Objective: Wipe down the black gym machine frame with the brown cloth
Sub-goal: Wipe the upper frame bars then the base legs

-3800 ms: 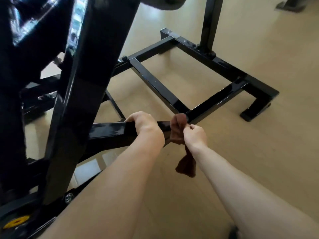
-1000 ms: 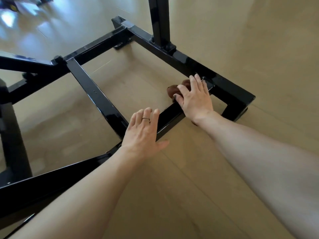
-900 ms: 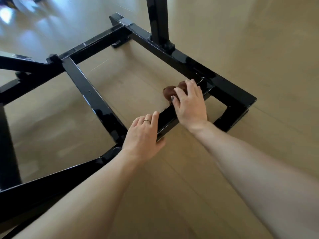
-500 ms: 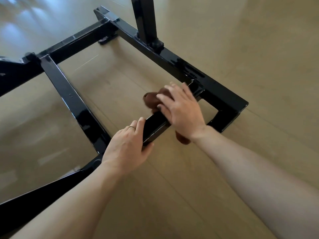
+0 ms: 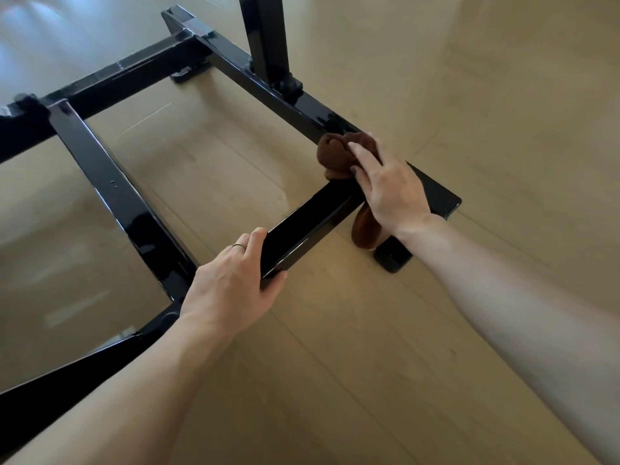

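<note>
Right fingers (image 5: 364, 159): nearly straight, laid flat on brown cloth (image 5: 339, 152), pressing, not clenched
Right hand (image 5: 389, 187): resting over far end of near crossbar (image 5: 308, 223), at joint with right rail (image 5: 275, 92)
Cloth position: bunched on top of joint; loose tail hanging below bar toward floor (image 5: 369, 330), beside foot (image 5: 392, 255)
Left fingers (image 5: 250, 245): curled over far side of crossbar, thumb on near edge; gripping, holding no cloth
Left hand (image 5: 231, 286): at near end of crossbar, bracing
Frame (image 5: 110, 182): black, glossy, low on floor; upright post (image 5: 266, 38) rising from right rail
Step in hand: wiping corner joint, judged
Technique: keep palm pressure even; fold tail under to avoid dragging floor dust; work into weld seam, then along right rail
</note>
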Available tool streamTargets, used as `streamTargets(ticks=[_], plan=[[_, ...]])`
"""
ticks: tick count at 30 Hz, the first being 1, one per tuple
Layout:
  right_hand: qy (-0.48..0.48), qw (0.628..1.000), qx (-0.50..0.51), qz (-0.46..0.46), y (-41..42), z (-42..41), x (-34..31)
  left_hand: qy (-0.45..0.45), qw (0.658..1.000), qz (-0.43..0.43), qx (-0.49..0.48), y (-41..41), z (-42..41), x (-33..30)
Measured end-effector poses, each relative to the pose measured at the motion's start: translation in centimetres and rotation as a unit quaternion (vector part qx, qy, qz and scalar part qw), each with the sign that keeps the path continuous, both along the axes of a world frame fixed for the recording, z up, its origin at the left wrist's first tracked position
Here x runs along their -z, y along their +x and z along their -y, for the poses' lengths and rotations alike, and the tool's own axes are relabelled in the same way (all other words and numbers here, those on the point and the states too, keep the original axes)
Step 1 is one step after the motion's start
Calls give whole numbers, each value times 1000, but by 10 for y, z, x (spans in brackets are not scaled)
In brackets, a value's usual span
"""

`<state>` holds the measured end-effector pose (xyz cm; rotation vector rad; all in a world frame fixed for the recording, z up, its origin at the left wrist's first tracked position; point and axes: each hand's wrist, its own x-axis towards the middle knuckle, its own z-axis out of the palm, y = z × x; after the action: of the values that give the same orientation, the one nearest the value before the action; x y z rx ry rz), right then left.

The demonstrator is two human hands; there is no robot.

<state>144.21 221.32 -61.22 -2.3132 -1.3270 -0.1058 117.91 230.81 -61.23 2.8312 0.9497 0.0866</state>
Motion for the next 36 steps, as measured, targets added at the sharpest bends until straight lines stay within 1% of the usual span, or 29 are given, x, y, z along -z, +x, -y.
streamTargets(ticks=[1, 3, 5, 7, 10, 13, 16, 19, 24, 26, 28, 32, 36], plan=[[11, 1000, 7, -27, 4, 3, -3, -2, 1000, -1, -3, 1, 0, 0], [41, 993, 57, -93, 11, 8, -11, -9, 1000, -4, -12, 3, -1, 0], [53, 987, 92, -125, 15, 17, -15, -18, 1000, -5, -22, 2, 0, -1], [36, 988, 95, -119, 15, 33, -14, -30, 999, -5, -37, 4, 1, -4], [-7, 992, 88, -94, 17, 57, -5, -58, 995, -39, -64, 12, -4, -7], [-48, 993, 63, -89, 21, 59, -3, -73, 994, -51, -66, 20, -8, -7], [-77, 993, 41, -81, 27, 28, -7, -56, 994, -53, -77, 22, -7, -7], [-114, 992, -2, -51, 36, -24, -6, -57, 994, -47, -81, 22, -5, -10], [-189, 981, -44, -8, 48, -111, -7, -54, 995, -37, -74, 22, -4, -10], [-204, 977, -70, -3, 50, -141, -10, -54, 995, -33, -76, 22, -5, -10], [-203, 977, -72, -5, 53, -161, -12, -56, 995, -31, -80, 23, -5, -10], [-189, 978, -75, -41, 58, -166, -14, -70, 993, -38, -88, 22, -6, -12], [-154, 981, -50, -102, 63, -118, -13, -76, 992, -44, -86, 22, -5, -13]])
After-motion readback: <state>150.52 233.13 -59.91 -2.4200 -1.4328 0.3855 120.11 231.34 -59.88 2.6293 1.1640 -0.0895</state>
